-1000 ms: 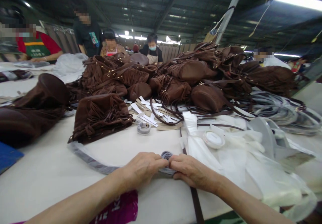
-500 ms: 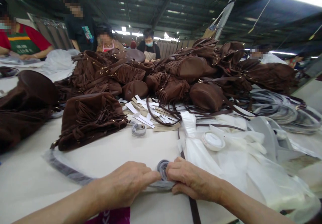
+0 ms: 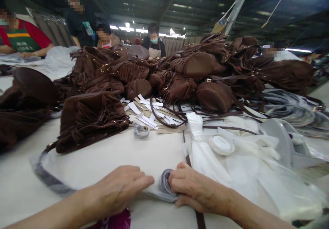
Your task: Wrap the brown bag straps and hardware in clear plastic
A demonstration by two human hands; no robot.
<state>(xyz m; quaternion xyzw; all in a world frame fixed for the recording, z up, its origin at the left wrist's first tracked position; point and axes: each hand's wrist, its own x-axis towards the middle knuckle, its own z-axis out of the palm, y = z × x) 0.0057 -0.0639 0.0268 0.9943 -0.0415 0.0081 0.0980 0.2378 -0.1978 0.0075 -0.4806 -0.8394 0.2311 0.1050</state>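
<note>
A long grey wrapped strap (image 3: 46,178) curves over the pale table (image 3: 108,155) from a brown fringed bag (image 3: 89,119) toward me. Its near end is wound into a small coil (image 3: 164,184). My right hand (image 3: 195,189) is closed round that coil, thumb and fingers pinching it. My left hand (image 3: 120,188) lies just left of the coil, fingers together and pressing on the flat part of the strap against the table.
A big heap of brown fringed bags (image 3: 195,68) fills the middle of the table, with white paper strips (image 3: 146,114), a small grey coil (image 3: 141,131), a white tape roll (image 3: 221,145) and clear plastic bags (image 3: 257,174) at right. Several people (image 3: 154,44) stand at the far side.
The coil in my right hand has grown as more strap was wound in. My left hand slid back left along the strap. The strap's loop has drawn closer.
</note>
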